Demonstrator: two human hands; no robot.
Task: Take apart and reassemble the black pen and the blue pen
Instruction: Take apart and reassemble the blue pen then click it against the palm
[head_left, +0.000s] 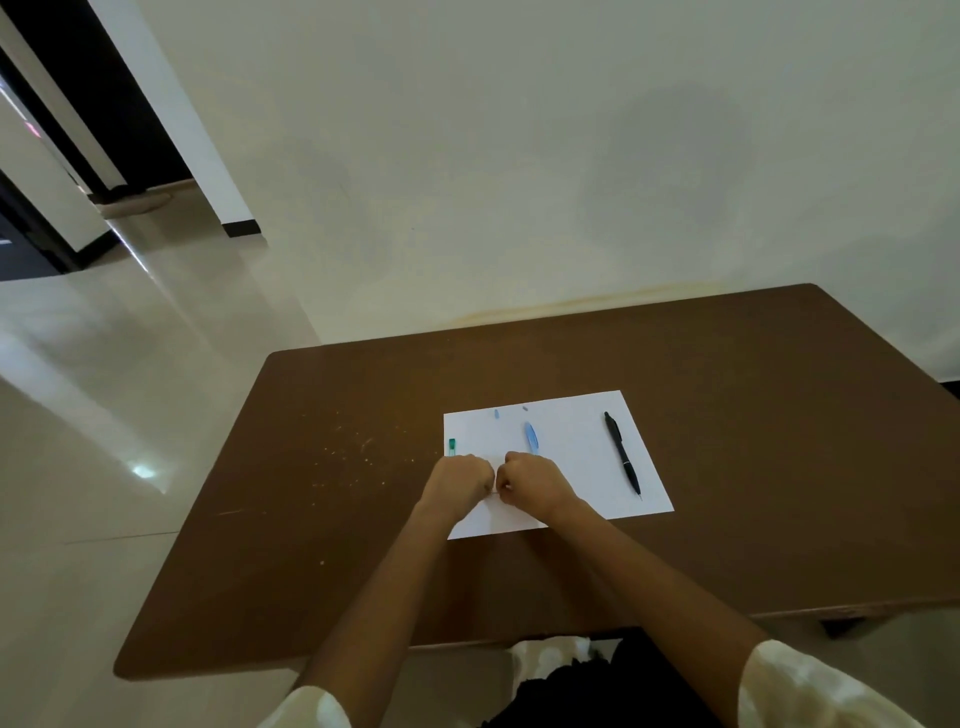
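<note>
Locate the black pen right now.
In the head view the black pen lies whole on the right part of the white paper, to the right of the right hand and untouched by either hand.

Brown wooden table (727, 467) set against a pale wall, scattered with light specks toward its left edge. White sheet of paper (571, 467) lying flat near the middle, slightly toward the far edge, corners clear of every table edge.
</note>
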